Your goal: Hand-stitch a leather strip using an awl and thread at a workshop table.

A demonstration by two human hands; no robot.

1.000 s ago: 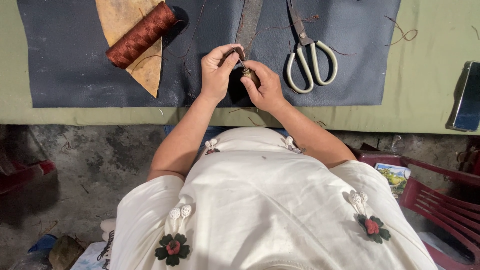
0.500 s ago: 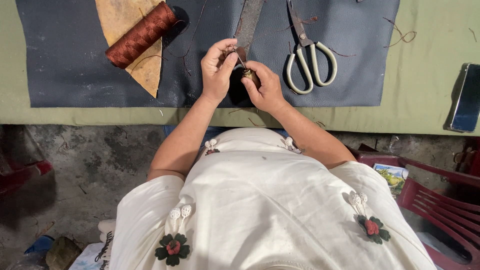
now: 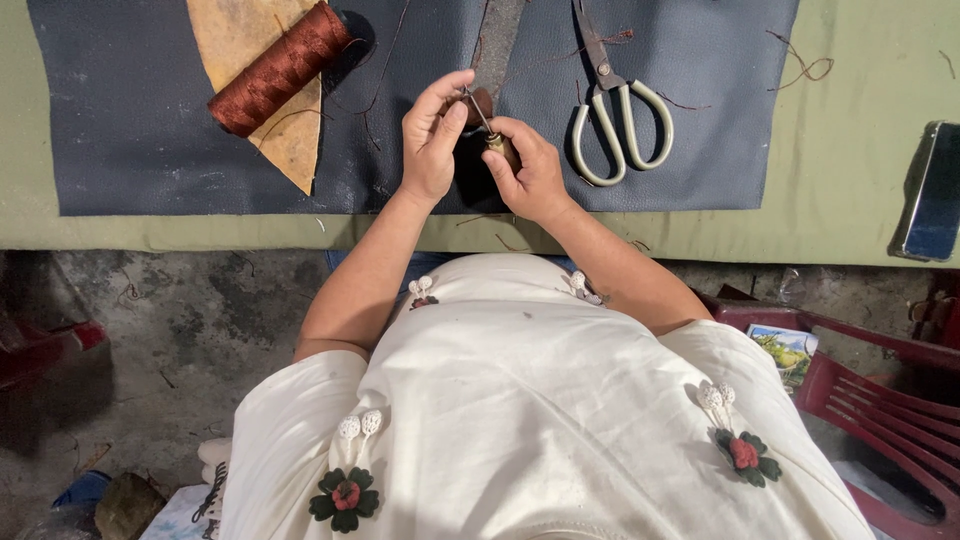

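Here, seen from above, a person in a cream top works at a desk [image 3: 860, 215] covered in pale green cloth, with a dark blue leather sheet [image 3: 140, 150] spread on it. The right hand [image 3: 528, 170] has its grip closed around the wooden handle of an awl [image 3: 492, 135], its thin metal point angled up and left. The left hand [image 3: 435, 140] pinches at that point, fingers curled; what it holds is too small to tell. A brown thread spool [image 3: 280, 68] lies to the left on a tan leather piece [image 3: 240, 40]. Scissors [image 3: 615, 115] lie just right of the hands.
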